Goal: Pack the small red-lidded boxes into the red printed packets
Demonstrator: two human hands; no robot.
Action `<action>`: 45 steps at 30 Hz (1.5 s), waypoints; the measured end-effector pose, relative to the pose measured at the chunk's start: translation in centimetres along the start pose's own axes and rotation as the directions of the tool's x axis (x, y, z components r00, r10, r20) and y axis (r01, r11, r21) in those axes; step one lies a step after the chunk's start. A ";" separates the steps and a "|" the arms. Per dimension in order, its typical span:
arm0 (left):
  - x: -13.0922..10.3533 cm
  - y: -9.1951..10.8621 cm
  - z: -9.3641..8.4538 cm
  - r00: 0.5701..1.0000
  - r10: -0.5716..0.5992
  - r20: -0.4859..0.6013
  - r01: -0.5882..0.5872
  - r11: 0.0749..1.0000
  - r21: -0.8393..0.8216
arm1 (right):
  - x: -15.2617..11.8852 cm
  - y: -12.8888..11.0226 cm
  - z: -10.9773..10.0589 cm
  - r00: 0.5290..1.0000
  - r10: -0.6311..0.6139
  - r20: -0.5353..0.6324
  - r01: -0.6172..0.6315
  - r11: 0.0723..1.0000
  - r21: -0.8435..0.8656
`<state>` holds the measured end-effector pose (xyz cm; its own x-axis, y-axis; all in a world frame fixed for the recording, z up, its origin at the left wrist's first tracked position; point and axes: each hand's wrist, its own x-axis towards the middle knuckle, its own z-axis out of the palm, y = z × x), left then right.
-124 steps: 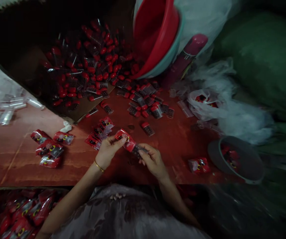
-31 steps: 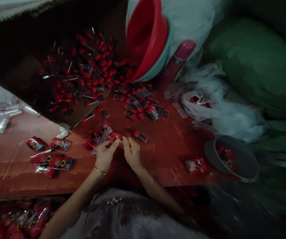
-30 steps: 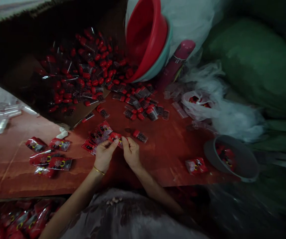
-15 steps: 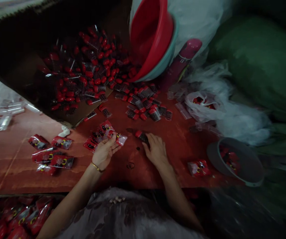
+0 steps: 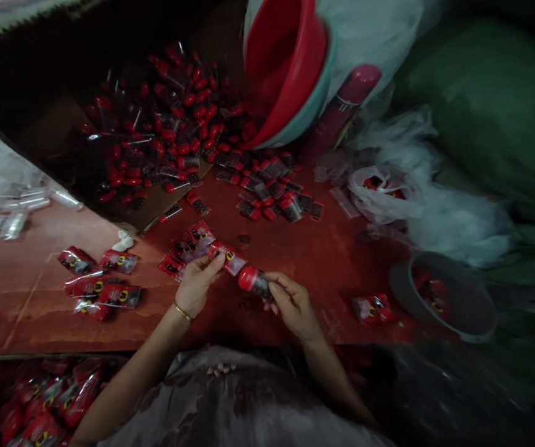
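Observation:
My left hand (image 5: 195,287) pinches a red printed plastic sleeve (image 5: 231,258) between thumb and fingers. Its pale clear end points toward my right hand (image 5: 296,308). That hand grips a small clear container (image 5: 254,283) with a red cap and dark contents, cap end toward the sleeve. Cap and sleeve are very close; whether they touch I cannot tell. Just beyond my left hand, more red sleeves (image 5: 181,253) lie fanned on the red tabletop (image 5: 174,332). Several wrapped red packs (image 5: 104,290) lie to the left.
A cardboard box (image 5: 25,133) on its side spills many red-capped containers (image 5: 272,180) onto the table. Red and teal basins (image 5: 295,81), a pink-capped can (image 5: 349,102) and plastic bags (image 5: 458,226) stand behind. At right are a grey tub (image 5: 476,332) and a red pack (image 5: 372,308).
My right hand has lifted the red-capped container off the table and brought it near and toward the sleeve. My left hand has stayed almost in place, still holding the sleeve.

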<state>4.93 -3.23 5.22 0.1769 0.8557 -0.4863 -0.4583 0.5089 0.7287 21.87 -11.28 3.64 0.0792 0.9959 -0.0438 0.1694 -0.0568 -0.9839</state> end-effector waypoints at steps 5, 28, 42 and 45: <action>-0.1 -0.1 -0.3 0.996 0.048 0.081 -0.057 0.993 0.107 | 0.5 -0.5 0.4 0.999 0.031 0.017 -0.031 0.999 0.027; -0.5 -2.3 0.5 0.989 0.077 0.127 -0.079 0.997 0.005 | 0.9 0.4 5.0 0.989 -0.018 -0.146 0.014 1.000 -0.023; -0.4 -2.1 0.7 0.980 0.065 0.187 -0.080 0.994 0.076 | 1.0 0.0 5.7 0.993 0.021 -0.115 -0.017 0.999 0.038; -0.4 -2.0 0.7 0.988 0.023 0.150 -0.034 0.997 0.072 | 1.1 0.0 5.7 0.998 0.036 -0.053 -0.032 0.997 0.074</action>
<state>6.43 -4.54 4.29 0.2949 0.8718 -0.3912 -0.4003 0.4845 0.7779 16.34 -9.73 2.61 0.1369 0.9881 -0.0697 0.0932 -0.0829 -0.9922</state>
